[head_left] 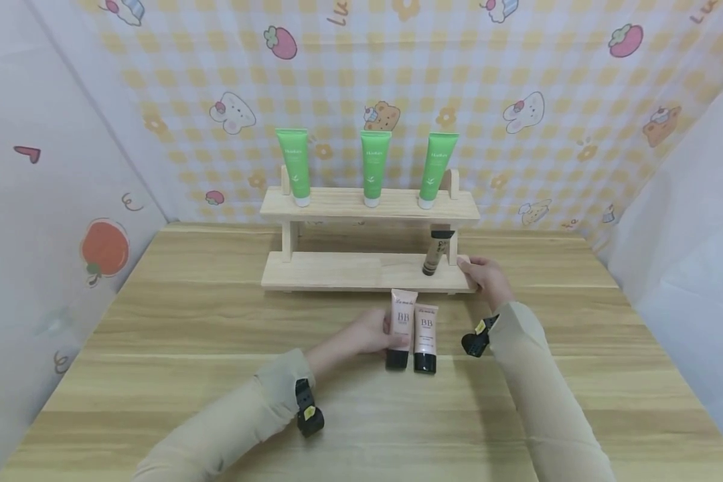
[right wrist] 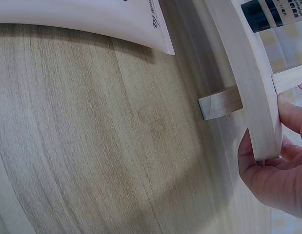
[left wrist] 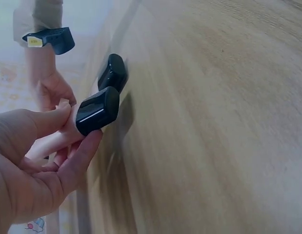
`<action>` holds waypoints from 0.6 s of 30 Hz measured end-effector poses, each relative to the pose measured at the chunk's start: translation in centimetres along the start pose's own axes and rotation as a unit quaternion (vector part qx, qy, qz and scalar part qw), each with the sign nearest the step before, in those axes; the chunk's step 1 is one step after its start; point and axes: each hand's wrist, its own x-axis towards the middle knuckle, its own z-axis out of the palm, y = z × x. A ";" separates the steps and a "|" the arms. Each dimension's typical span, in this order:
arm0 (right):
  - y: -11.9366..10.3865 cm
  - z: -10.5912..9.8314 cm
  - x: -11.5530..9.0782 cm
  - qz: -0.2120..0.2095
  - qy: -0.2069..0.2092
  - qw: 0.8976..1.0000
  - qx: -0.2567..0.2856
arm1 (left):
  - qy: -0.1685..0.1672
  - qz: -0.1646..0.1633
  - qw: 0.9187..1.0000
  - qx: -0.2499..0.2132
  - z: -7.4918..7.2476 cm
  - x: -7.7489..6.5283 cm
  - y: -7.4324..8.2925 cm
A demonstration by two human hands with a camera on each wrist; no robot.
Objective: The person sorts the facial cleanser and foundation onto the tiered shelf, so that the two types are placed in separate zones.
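My left hand (head_left: 373, 331) pinches a pale pink BB cream tube (head_left: 403, 314) near its black cap, thumb on one side and fingers on the other in the left wrist view. A second BB cream tube (head_left: 426, 328) lies on the table just right of it, black cap toward me. At the right end of the two-tier wooden shelf (head_left: 319, 271), my right hand (head_left: 487, 276) grips the lower board, with fingers curled under its edge in the right wrist view. Close by, a beige tube with a black top (head_left: 436, 253) stands leaning slightly on that lower board.
Three green tubes stand on the upper board: a left one (head_left: 295, 164), a middle one (head_left: 373, 167) and a right one (head_left: 437, 167). Behind the shelf hangs a yellow checked cloth (head_left: 337, 87). The wood-grain table (head_left: 217, 321) extends around the shelf, with white cloth at both sides.
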 end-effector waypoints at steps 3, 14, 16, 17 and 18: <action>0.0 0.0 0.0 0.005 0.001 1.000 -0.004 | 0.022 0.004 1.000 0.021 -0.5 -0.1 0.3; 0.0 -0.1 0.0 0.004 0.008 1.000 0.000 | 0.100 0.021 0.994 0.045 -2.9 0.3 0.7; 0.1 0.0 0.0 0.003 0.006 1.000 0.001 | 0.107 0.019 0.993 0.039 -3.3 0.3 0.8; 0.1 0.0 0.0 0.004 0.005 1.000 0.002 | 0.110 0.020 0.993 0.037 -3.5 0.3 0.8; 0.1 0.0 0.0 0.003 0.004 1.000 0.001 | 0.115 0.022 0.993 0.033 -3.7 0.4 0.8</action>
